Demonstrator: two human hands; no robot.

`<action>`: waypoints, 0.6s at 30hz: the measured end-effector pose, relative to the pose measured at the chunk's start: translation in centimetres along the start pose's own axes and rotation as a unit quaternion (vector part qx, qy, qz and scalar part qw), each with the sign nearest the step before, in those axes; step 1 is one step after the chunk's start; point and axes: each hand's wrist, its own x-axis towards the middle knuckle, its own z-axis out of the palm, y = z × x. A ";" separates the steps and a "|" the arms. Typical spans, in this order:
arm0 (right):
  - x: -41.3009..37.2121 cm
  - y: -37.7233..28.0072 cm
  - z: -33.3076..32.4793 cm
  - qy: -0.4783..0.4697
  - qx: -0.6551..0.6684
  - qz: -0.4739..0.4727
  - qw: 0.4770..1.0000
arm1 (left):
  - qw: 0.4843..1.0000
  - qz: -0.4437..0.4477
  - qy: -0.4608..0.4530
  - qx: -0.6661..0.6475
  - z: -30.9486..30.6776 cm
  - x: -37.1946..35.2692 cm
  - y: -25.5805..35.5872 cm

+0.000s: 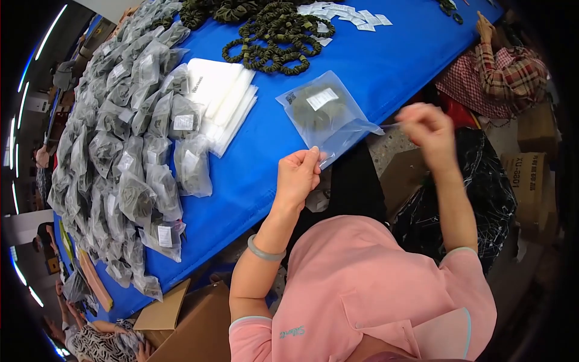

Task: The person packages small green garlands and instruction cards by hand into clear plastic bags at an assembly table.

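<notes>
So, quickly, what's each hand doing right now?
Left hand: closed, pinching the edge of the clear bag.
Right hand: blurred and partly curled; whether it holds anything cannot be told.

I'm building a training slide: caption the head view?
Left hand holding a labelled clear bag, with more filled bags piled on the blue table.

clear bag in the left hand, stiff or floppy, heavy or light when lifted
The clear bag would probably flop: its thin film wrinkles beside the left hand. It is likely light, since a fingertip pinch holds its edge. The dark green contents may shift inside, as loose film extends past them.
</notes>
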 end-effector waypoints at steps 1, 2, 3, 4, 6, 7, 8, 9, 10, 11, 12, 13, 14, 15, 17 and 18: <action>-0.2 1.6 -5.8 0.078 0.018 -0.025 0.996 | 1.000 -0.007 -0.002 0.001 0.0 -0.1 0.1; -1.4 2.3 -12.3 0.117 0.144 -0.065 0.980 | 1.000 -0.013 -0.004 0.002 -0.1 -0.2 0.2; -3.8 3.6 -19.6 0.158 0.196 -0.055 0.966 | 1.000 -0.019 -0.007 0.003 -0.2 -0.2 0.3; -7.1 5.5 -25.8 0.212 0.170 -0.031 0.962 | 1.000 -0.023 -0.009 0.004 -0.4 -0.3 0.6; -10.9 5.5 -30.4 0.252 0.017 0.117 0.961 | 0.997 -0.008 -0.006 0.080 -0.8 -0.7 1.3; -10.8 4.1 -29.6 0.271 -0.127 0.095 0.949 | 0.997 -0.005 -0.011 0.078 -1.4 -0.4 1.0; -11.0 2.9 -28.6 0.285 -0.266 0.077 0.918 | 0.972 0.109 0.032 0.206 -2.5 0.1 0.3; -10.7 1.7 -27.6 0.290 -0.400 0.055 0.867 | 0.916 0.221 0.076 0.325 -3.1 0.6 0.0; -10.5 0.5 -25.6 0.289 -0.524 0.039 0.800 | 0.869 0.269 0.096 0.405 -3.5 0.6 0.4; -10.4 -0.3 -23.2 0.284 -0.636 0.023 0.718 | 0.809 0.316 0.111 0.483 -3.5 0.7 0.9; -7.6 -1.2 -18.9 0.250 -0.617 -0.107 0.739 | 0.807 0.317 0.109 0.486 -3.3 1.2 1.1; -5.1 -1.4 -14.8 0.182 -0.605 -0.184 0.753 | 0.705 0.447 0.093 0.542 -3.1 1.7 1.3; -2.9 -1.5 -10.7 0.110 -0.586 -0.261 0.759 | 0.582 0.563 0.077 0.582 -3.1 2.0 1.4; -1.1 -1.0 -6.3 0.061 -0.527 -0.325 0.783 | 0.581 0.563 0.081 0.583 -3.0 2.0 1.4; 1.3 1.7 -1.9 -0.095 -0.536 -0.443 0.712 | 0.583 0.570 0.023 0.578 -2.5 1.9 1.3; 2.0 3.0 -0.6 -0.159 -0.538 -0.472 0.680 | 0.583 0.574 -0.003 0.575 -2.3 1.9 1.3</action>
